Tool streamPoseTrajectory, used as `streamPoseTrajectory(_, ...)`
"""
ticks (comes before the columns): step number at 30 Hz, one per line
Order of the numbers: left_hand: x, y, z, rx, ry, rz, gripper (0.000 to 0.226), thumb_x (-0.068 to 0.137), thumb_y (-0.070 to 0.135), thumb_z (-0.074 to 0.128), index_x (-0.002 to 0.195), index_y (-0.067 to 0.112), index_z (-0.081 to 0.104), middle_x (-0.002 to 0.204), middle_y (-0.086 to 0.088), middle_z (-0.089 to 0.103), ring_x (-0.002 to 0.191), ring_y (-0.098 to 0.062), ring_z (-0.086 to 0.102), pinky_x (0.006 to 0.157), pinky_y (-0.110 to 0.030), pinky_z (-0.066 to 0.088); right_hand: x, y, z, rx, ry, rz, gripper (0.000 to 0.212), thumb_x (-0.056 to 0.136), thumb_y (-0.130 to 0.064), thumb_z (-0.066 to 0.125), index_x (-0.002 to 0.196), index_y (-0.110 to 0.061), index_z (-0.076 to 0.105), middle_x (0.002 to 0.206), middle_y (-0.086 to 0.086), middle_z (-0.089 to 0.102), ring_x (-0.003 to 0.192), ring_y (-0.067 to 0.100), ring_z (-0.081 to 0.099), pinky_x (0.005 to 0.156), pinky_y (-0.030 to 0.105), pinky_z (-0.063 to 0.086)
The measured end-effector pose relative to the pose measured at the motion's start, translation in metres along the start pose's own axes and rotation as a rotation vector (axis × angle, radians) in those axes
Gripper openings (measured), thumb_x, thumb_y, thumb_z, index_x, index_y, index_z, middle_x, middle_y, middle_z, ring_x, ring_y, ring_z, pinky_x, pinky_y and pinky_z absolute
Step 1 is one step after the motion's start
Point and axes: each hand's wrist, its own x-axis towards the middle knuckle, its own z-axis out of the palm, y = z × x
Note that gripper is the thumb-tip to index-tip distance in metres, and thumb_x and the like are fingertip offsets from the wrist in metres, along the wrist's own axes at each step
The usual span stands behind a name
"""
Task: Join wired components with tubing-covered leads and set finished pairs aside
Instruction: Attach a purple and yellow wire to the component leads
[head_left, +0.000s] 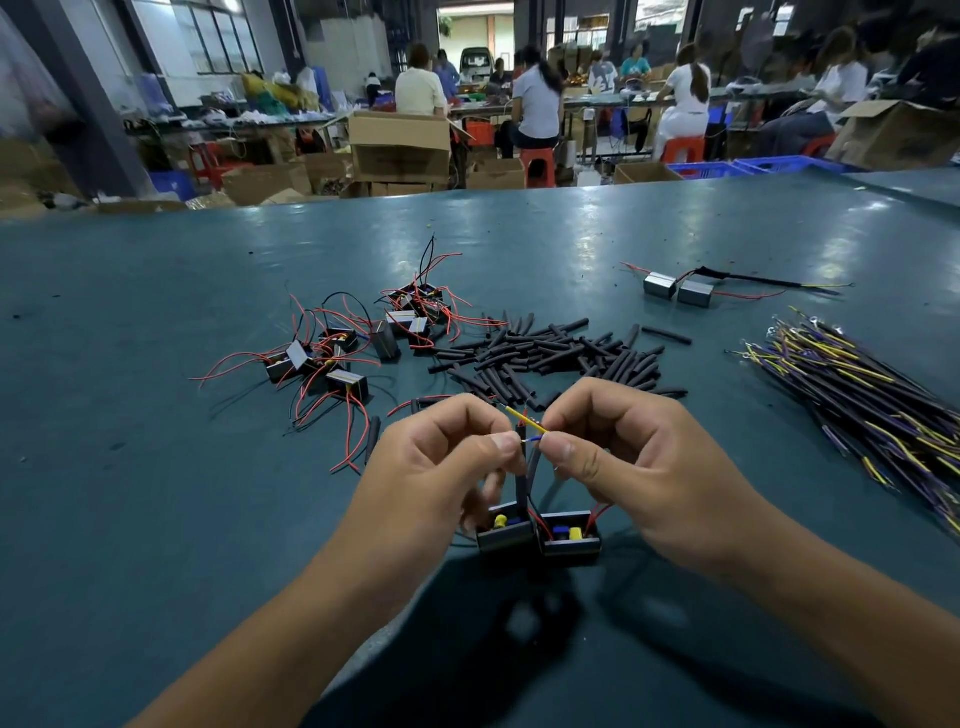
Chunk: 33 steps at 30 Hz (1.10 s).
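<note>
Just nearer than the heap of short black tubing pieces (550, 353), two small black box components (540, 535) side by side on the teal worktop (156, 519). Left hand (441, 467) and right hand (623, 457) fingers pinched shut on thin yellow and blue lead ends (530, 423). Best to twist bare tips firmly, then slide tubing fully over.

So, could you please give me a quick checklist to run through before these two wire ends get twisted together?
1. Left hand pinches the thin blue wire end: ok.
2. Right hand pinches its side: ok.
3. Black tubing sleeve already on the leads: ok.
4. Two small black box components resting side by side on the green table: ok.
5. Bare strands aligned: cannot tell.
6. Finished pair of grey boxes set aside, far right: ok.
</note>
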Motion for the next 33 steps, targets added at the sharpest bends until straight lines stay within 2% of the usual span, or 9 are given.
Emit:
streamPoseTrajectory(3,-0.0014,0.003,-0.0026,0.286,0.024,0.204,0.015,0.087,0.031,0.062,0.08,0.018,0.065,0.067,0.008,0.059,0.057,-0.005,0.047,0.05,-0.02,0.039,0.0002,-0.0002,-0.0004,0.009,0.007,-0.001,0.007,0.094,-0.021,0.063,0.087,-0.023,0.066,0.07,-0.017,0.063,0.062,-0.003,0.058,0.06,0.007,0.045)
streamPoseTrajectory(7,-0.0035,0.0053,-0.0019,0.364,0.056,0.238,0.014,0.085,0.033,0.059,0.081,0.021,0.064,0.074,-0.005,0.061,0.062,-0.029,0.049,0.053,-0.045,0.041,0.0001,0.0004,0.0006,-0.004,-0.011,0.014,0.007,0.093,-0.024,0.064,0.087,-0.026,0.067,0.071,-0.015,0.064,0.063,-0.003,0.058,0.06,0.009,0.045)
streamPoseTrajectory(12,-0.0029,0.0025,-0.0024,0.28,0.022,0.174,0.017,0.08,0.031,0.056,0.076,0.017,0.063,0.064,0.002,0.057,0.054,-0.012,0.044,0.049,-0.027,0.036,-0.0008,0.0013,0.0011,-0.009,-0.023,0.023,0.006,0.092,-0.026,0.065,0.087,-0.025,0.067,0.072,-0.012,0.064,0.063,-0.002,0.057,0.06,0.01,0.045)
streamPoseTrajectory(17,-0.0023,0.0003,-0.0016,0.185,-0.037,0.094,0.019,0.078,0.031,0.056,0.074,0.013,0.062,0.064,-0.002,0.058,0.056,-0.018,0.047,0.05,-0.028,0.037,-0.0027,0.0011,0.0008,-0.028,-0.024,0.025,0.007,0.093,-0.029,0.066,0.09,-0.023,0.068,0.07,-0.005,0.059,0.064,0.001,0.052,0.058,0.016,0.043)
streamPoseTrajectory(20,-0.006,0.0012,0.0002,0.318,-0.043,0.167,0.02,0.082,0.035,0.056,0.079,0.016,0.061,0.063,-0.003,0.054,0.053,-0.028,0.042,0.047,-0.035,0.034,-0.0038,-0.001,0.0025,-0.035,-0.018,0.02,0.014,0.089,-0.036,0.066,0.089,-0.022,0.069,0.072,0.011,0.057,0.062,0.027,0.048,0.054,0.037,0.041)
streamPoseTrajectory(23,-0.0076,0.0032,0.001,0.358,-0.018,0.199,0.019,0.083,0.036,0.057,0.083,0.018,0.063,0.07,-0.009,0.059,0.056,-0.037,0.046,0.048,-0.044,0.039,-0.0043,-0.0021,0.0028,-0.046,-0.009,0.028,0.017,0.087,-0.037,0.065,0.086,-0.021,0.068,0.067,-0.005,0.057,0.061,0.014,0.048,0.053,0.033,0.043)
streamPoseTrajectory(26,-0.0079,0.0044,0.001,0.298,-0.018,0.172,0.018,0.083,0.035,0.058,0.083,0.017,0.065,0.073,-0.01,0.061,0.057,-0.031,0.047,0.05,-0.044,0.042,-0.0048,-0.0034,0.0022,-0.025,-0.023,0.046,0.017,0.086,-0.037,0.065,0.086,-0.019,0.067,0.067,-0.006,0.058,0.062,0.009,0.049,0.055,0.023,0.043)
streamPoseTrajectory(30,-0.0081,0.0028,0.0013,0.345,-0.023,0.219,0.013,0.085,0.032,0.061,0.085,0.02,0.068,0.074,-0.008,0.065,0.06,-0.032,0.054,0.051,-0.042,0.045,-0.0057,-0.0057,0.0019,-0.032,-0.005,0.038,0.018,0.082,-0.036,0.065,0.084,-0.019,0.069,0.072,0.016,0.06,0.061,0.028,0.05,0.051,0.041,0.043)
streamPoseTrajectory(33,-0.0072,0.0035,0.0011,0.351,-0.014,0.244,0.015,0.085,0.029,0.059,0.083,0.018,0.068,0.073,-0.002,0.066,0.058,-0.016,0.054,0.051,-0.028,0.043,-0.0052,-0.0064,0.0014,-0.045,0.014,0.024,0.019,0.081,-0.035,0.064,0.083,-0.017,0.068,0.07,0.018,0.058,0.059,0.03,0.047,0.051,0.042,0.04)
